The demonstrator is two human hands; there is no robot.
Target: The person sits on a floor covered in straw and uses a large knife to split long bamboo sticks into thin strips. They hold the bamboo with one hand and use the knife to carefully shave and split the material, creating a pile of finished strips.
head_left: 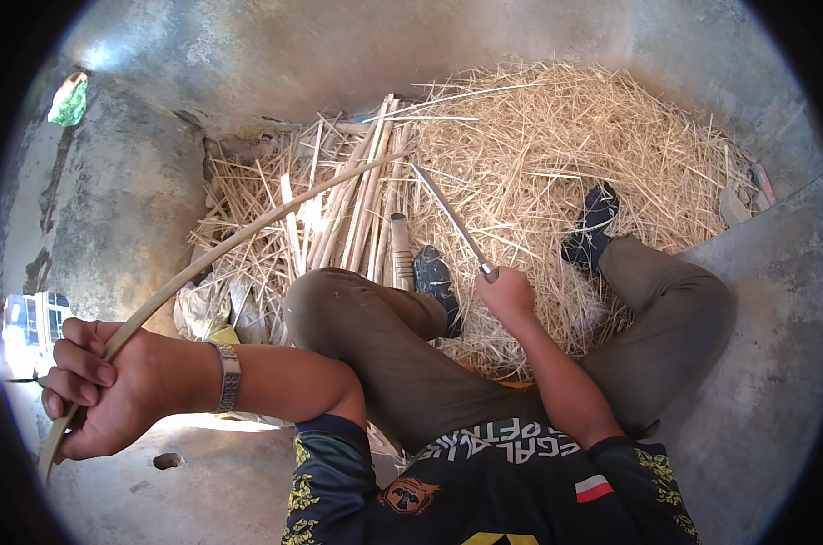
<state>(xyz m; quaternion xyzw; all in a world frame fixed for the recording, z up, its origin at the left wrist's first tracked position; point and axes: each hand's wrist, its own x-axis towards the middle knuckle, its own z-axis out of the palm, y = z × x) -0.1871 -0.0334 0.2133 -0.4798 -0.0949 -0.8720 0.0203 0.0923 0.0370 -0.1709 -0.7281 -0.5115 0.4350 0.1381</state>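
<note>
My left hand, with a metal watch on its wrist, is closed around the lower end of a long, bowed bamboo strip. The strip slants up to the right and ends close to the knife's tip. In my right hand, the fingers are wrapped around the handle of a knife, whose long narrow blade points up and left. Most of the handle is hidden in the fist. Whether blade and strip touch, I cannot tell.
Below the blade lies a pile of thin shavings. Split bamboo lengths and loose slivers are heaped left of it. A short ridged brown piece rests beside my dark shoe. Concrete walls enclose the far and left sides.
</note>
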